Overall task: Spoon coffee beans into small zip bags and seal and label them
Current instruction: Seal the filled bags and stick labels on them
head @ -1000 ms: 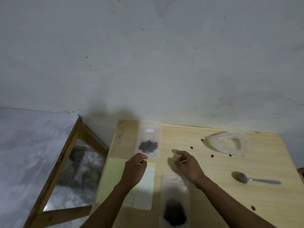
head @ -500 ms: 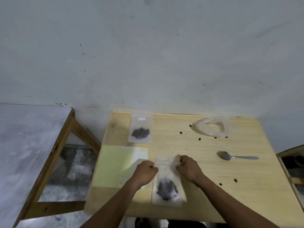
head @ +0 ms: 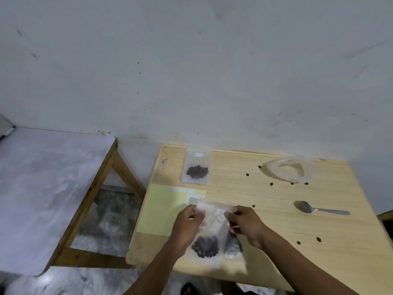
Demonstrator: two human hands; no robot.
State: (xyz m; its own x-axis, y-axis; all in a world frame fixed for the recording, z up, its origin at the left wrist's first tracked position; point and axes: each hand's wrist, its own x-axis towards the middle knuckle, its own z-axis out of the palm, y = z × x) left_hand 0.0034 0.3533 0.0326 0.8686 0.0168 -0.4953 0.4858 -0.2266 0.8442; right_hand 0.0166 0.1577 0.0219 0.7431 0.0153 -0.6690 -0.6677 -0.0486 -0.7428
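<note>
While both hands grip the top strip of a small zip bag (head: pixel 213 226), we note that the left hand (head: pixel 188 223) pinches its left corner and the right hand (head: pixel 246 224) pinches its right corner, fingers closed on the plastic. We see the bag lifted at its top edge, near the front of the desk (head: pixel 276 209), with its lower part blurred. A dark clump of coffee beans (head: pixel 205 246) sits in the bottom of this bag. We cannot tell whether the zip is closed.

Just beside the left hand, partly under the bag's top edge, we record a pale yellow sheet (head: pixel 161 209) lying flat on the desk, with a whiter patch at its far right corner. Beyond the sheet, near the desk's far left corner, a second zip bag (head: pixel 196 167) lies flat; it holds a small heap of beans and carries a small white label (head: pixel 199 154) near its top. The writing on it is too small to read.

To the right of the hands, well apart, a metal spoon (head: pixel 319 208) lies on the desk, bowl to the left. Further back on the right we find a crumpled clear plastic bag (head: pixel 286 169). Loose beans (head: pixel 247 174) are scattered about the desk. A wooden-framed bench with a pale grey top (head: pixel 53 177) stands to the left of the desk.
</note>
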